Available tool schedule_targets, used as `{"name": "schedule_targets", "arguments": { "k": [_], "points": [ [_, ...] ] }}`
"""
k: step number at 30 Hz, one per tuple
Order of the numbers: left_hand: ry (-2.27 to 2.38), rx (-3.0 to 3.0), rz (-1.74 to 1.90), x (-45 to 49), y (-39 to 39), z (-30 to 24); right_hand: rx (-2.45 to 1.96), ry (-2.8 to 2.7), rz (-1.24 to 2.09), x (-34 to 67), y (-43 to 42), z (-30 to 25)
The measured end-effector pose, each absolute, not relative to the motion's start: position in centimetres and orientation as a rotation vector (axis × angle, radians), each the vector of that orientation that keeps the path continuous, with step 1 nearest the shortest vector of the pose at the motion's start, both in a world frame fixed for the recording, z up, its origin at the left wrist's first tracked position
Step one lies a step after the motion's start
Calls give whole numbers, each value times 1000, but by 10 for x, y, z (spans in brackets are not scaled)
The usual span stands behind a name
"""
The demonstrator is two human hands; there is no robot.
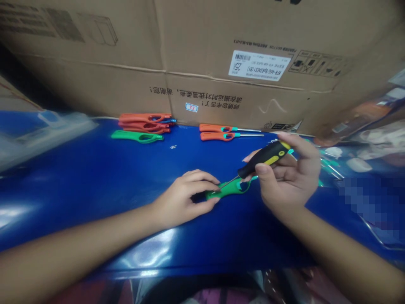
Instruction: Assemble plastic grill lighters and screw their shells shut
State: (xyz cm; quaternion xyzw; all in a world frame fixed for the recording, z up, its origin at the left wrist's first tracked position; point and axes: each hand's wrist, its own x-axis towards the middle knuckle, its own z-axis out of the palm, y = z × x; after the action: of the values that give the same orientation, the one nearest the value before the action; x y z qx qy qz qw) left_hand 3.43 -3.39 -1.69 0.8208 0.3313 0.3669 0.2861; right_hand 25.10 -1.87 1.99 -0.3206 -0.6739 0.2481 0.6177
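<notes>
A green long-neck lighter (230, 188) lies on the blue tabletop in front of me. Its rear end is gripped by my left hand (190, 195), the fingers on the far side and the thumb on the near side. Wrapped around the black and yellow handle of a screwdriver (264, 158) is my right hand (289, 173). The screwdriver slants down to the left, its thin shaft reaching the green body close to my left fingertips. Whether the tip sits in a screw is too small to tell.
Along the box's foot lie several orange lighter bodies (144, 118), a green lighter body (137, 136) and two orange lighters with metal necks (217, 136). A large cardboard box (196, 55) walls off the far side. Clear plastic packaging (357, 164) lies right; a translucent bin (47, 131) stands left.
</notes>
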Motion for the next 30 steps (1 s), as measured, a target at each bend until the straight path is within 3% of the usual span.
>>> {"name": "schedule_targets", "arguments": {
  "k": [17,30],
  "points": [
    [918,1976,983,36,-32,-20,-788,-1553,520,250,-22,21],
    [886,2209,852,34,-32,-22,-627,-1747,455,253,-20,16]
  ]
}}
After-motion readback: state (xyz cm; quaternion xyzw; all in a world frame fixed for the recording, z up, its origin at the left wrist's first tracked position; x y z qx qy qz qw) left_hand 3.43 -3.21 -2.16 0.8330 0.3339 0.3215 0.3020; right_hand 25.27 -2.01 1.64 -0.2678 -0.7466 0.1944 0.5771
